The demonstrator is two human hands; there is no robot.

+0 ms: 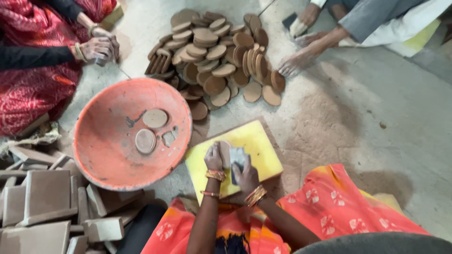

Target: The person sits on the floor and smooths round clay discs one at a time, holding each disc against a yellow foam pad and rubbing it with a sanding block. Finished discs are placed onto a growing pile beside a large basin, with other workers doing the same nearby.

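Hands are working together on the yellow pad (256, 143), which is lying flat on the floor straight ahead of my knees. My left hand (213, 159) is curling around a round clay disc (225, 151) and holding it on edge near the pad's middle; the fingers are pressed closed on the disc's left side. My right hand (246, 177) is pinching a small grey sanding piece (237, 157) and laying it against the disc's right face. Both hands are sitting just beside each other, almost touching.

Pad edges: the near-left corner is running under my wrists, and the right edge is lying clear, with bare dusty floor (358, 122) opening widely to the right and beyond. To the left, the rim of the orange basin (94, 167) is sitting very close to the pad's left edge, leaving only a narrow gap. Two discs and a chip are resting inside the basin.

Ahead, the heap of clay discs (216, 61) is spreading close to the pad's far edge. Rectangular clay tiles (47, 207) are stacking at my near left. One person in red (33, 56) is sitting far left, another person's hands (301, 44) are working beyond the heap, far right.
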